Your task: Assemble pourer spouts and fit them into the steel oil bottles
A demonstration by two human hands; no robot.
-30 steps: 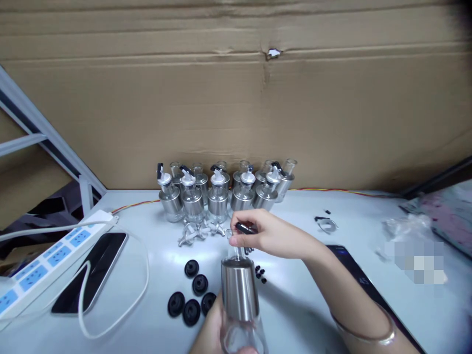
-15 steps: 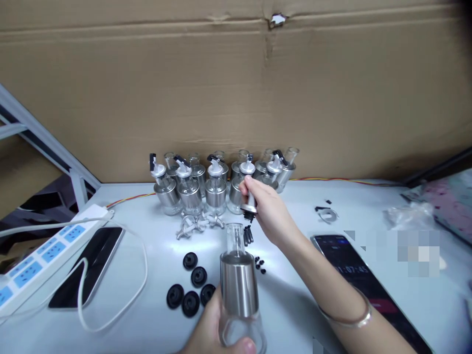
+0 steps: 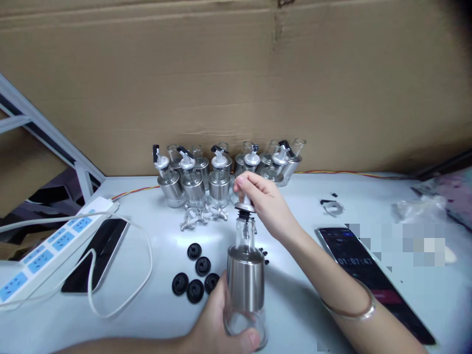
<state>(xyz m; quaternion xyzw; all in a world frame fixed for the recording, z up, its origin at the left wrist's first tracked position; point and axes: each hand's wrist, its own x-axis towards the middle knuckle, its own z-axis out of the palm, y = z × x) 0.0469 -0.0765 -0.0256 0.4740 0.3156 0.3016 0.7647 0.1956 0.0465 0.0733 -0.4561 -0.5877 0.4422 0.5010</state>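
Note:
My left hand [image 3: 217,327] grips the base of a glass bottle [image 3: 245,280] with a steel sleeve, held upright near the table's front edge. My right hand [image 3: 263,201] pinches a pourer stopper [image 3: 244,208] with a steel collar and black seal, its lower end sitting in the bottle's mouth. Several finished bottles [image 3: 221,172] with pourers stand in rows at the back by the cardboard. Several black rubber seals [image 3: 195,278] lie just left of the held bottle. Loose metal spouts [image 3: 201,216] lie in front of the rows.
A white power strip [image 3: 44,248] with its cable and a dark phone [image 3: 96,253] lie at the left. Another phone [image 3: 372,280] with a lit timer lies at the right. Small black parts [image 3: 332,206] and a plastic bag [image 3: 416,209] sit at the far right. A cardboard wall [image 3: 236,83] closes the back.
My right hand carried the pourer stopper from above the table down onto the bottle's mouth. The left hand shifted the bottle slightly to the right and upright.

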